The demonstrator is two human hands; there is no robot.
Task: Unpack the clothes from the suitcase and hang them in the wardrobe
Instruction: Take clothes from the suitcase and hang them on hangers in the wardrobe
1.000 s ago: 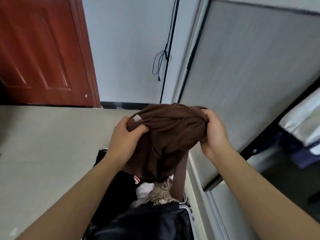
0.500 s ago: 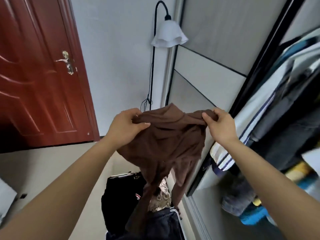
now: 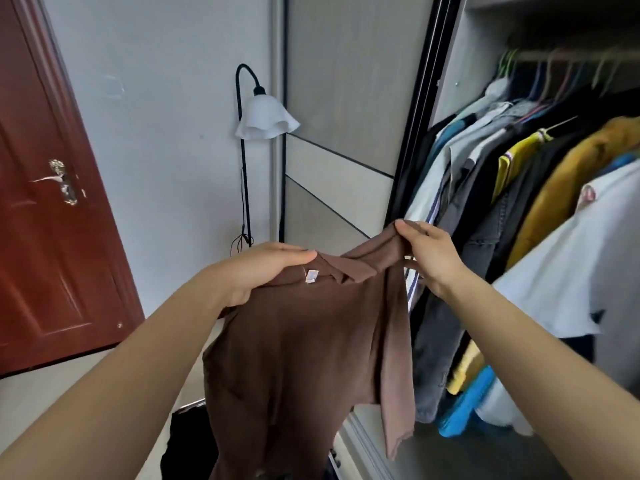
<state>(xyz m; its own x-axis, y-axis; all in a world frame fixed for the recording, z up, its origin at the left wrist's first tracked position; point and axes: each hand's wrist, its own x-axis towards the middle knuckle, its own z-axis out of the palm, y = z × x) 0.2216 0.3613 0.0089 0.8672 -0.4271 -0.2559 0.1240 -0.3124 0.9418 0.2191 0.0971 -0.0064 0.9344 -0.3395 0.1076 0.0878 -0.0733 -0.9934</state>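
Unfurled top (image 3: 304, 344) hangs beneath left grip (image 3: 264, 271), right grip (image 3: 426, 255).

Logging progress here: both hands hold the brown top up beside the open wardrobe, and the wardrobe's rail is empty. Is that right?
One thing is wrong: the rail is not empty. The head view shows hung clothes crowding it inside the wardrobe. The rest stands: the left hand and right hand hold the brown top up beside it.

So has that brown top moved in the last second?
Yes. The brown top has risen away from the suitcase and opened out, its right shoulder now in front of the hanging clothes.
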